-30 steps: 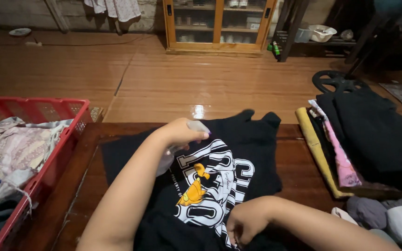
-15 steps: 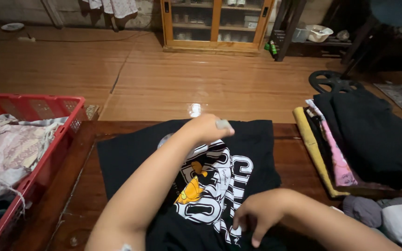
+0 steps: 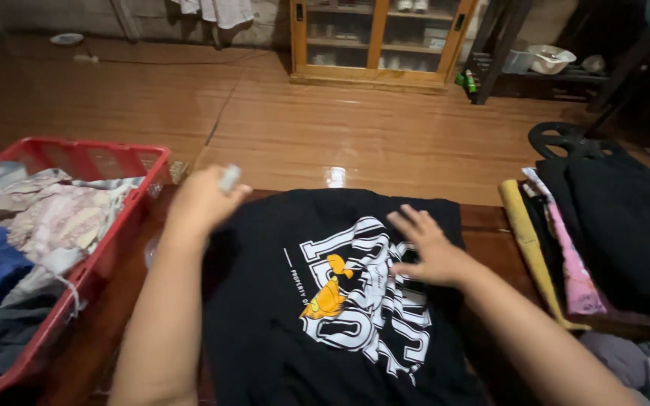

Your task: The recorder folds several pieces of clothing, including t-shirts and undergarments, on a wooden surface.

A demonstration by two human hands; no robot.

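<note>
Moved to the black shirt [image 3: 340, 301], right hand [image 3: 426, 248] lies spread flat; left hand [image 3: 201, 199] pinches its corner

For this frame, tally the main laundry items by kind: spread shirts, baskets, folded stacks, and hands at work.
Black printed T-shirt spread on the table: 1
Red laundry basket with mixed clothes: 1
Stack of folded clothes at the right: 1
Hands: 2, left hand with a small pale object I cannot identify, right hand flat on the shirt
Total: 5

Dim, warm indoor light; bright glare spot on the glossy floor [image 3: 336, 177]; hands motion-blurred, dark corners
</note>
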